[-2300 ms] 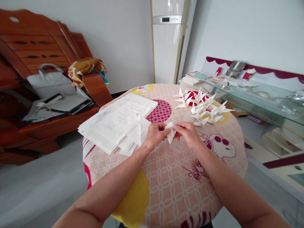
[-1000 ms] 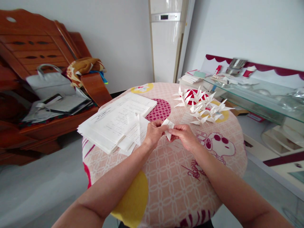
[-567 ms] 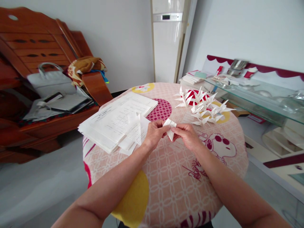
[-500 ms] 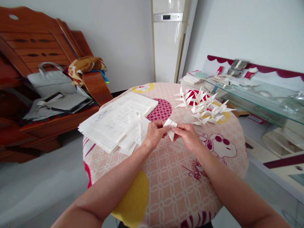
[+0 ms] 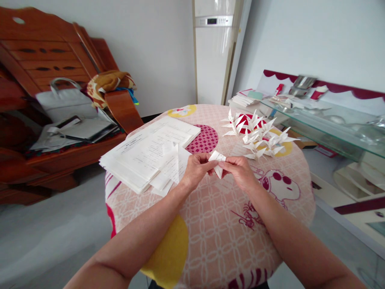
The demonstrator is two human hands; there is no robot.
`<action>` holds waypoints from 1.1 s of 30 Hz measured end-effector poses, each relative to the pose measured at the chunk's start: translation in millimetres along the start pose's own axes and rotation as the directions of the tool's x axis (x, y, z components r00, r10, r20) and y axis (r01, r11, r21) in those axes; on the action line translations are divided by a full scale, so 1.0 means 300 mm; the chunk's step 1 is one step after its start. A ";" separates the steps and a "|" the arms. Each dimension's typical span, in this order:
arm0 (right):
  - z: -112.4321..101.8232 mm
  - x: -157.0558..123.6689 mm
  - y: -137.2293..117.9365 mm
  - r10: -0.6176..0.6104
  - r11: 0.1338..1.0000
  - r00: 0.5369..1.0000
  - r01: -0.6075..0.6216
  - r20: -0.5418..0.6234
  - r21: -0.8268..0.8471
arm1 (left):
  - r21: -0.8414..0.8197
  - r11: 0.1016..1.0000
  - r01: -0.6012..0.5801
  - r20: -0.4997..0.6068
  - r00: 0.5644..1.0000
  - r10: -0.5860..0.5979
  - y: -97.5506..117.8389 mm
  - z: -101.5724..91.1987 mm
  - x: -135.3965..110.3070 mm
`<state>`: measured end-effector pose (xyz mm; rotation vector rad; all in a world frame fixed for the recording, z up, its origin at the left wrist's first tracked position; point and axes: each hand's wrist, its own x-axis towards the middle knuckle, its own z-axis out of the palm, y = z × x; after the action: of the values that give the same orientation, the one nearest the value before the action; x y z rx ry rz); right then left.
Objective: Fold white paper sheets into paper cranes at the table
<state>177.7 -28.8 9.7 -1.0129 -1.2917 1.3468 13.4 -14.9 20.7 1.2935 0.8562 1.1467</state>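
My left hand (image 5: pixel 196 170) and my right hand (image 5: pixel 239 171) both pinch a small folded piece of white paper (image 5: pixel 218 162) just above the round table's patterned pink cloth (image 5: pixel 222 237). The fingers of both hands are closed on the paper's edges. A cluster of several finished white paper cranes (image 5: pixel 258 134) lies on the cloth beyond my right hand. A stack of printed sheets (image 5: pixel 150 152) with smaller cut pieces lies left of my left hand.
A wooden bench (image 5: pixel 60 100) at the left carries a grey bag (image 5: pixel 64 102), papers and a brown cloth. A white standing air conditioner (image 5: pixel 213 52) is behind the table. A glass shelf (image 5: pixel 325 124) with small items runs along the right.
The folded paper has been turned and worked between my fingers, from hanging down as a longer point to a more compact shape. Both hands stay at the same spot over the table.
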 end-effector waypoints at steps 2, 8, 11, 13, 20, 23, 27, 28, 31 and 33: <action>-0.002 0.001 0.002 0.004 1.000 1.000 -0.004 -0.004 -0.003 | -0.003 1.000 0.008 0.005 1.000 -0.008 0.000 -0.002 0.000; -0.003 0.002 -0.001 0.016 1.000 1.000 -0.016 -0.008 -0.007 | -0.005 0.999 0.040 0.011 0.999 -0.040 -0.004 -0.003 0.001; -0.004 0.003 -0.004 0.016 1.000 1.000 -0.016 -0.016 0.004 | -0.021 0.999 0.048 0.000 0.999 -0.048 -0.007 0.000 0.000; -0.005 0.005 -0.003 0.014 1.000 1.000 -0.014 -0.017 0.022 | -0.034 0.998 0.052 0.012 0.999 -0.051 -0.007 0.002 -0.001; -0.004 0.007 -0.003 0.037 0.998 0.999 -0.037 -0.013 0.044 | -0.053 0.995 0.089 0.032 0.996 -0.088 -0.008 -0.005 0.000; -0.001 0.006 -0.006 0.069 0.996 0.998 -0.069 0.000 0.050 | -0.049 0.993 0.108 0.024 0.994 -0.107 -0.019 -0.009 0.004; -0.003 0.007 -0.003 0.104 0.993 0.994 -0.105 0.029 0.059 | -0.061 0.991 0.118 0.011 0.993 -0.117 -0.033 -0.009 0.010; -0.004 0.008 -0.001 0.110 0.992 0.993 -0.112 0.033 0.063 | -0.066 0.990 0.124 0.007 0.992 -0.123 -0.034 -0.009 0.010; -0.009 0.010 0.002 0.121 0.988 0.992 -0.125 0.045 0.087 | -0.082 0.985 0.149 0.010 0.989 -0.149 -0.032 -0.009 0.010; -0.011 0.011 0.003 0.128 0.984 0.989 -0.136 0.070 0.116 | -0.096 0.982 0.162 0.023 0.987 -0.160 -0.027 -0.011 0.008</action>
<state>180.3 -25.0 8.8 -0.9942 -1.1905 1.5494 12.1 -10.9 12.7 1.1305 0.8666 1.0367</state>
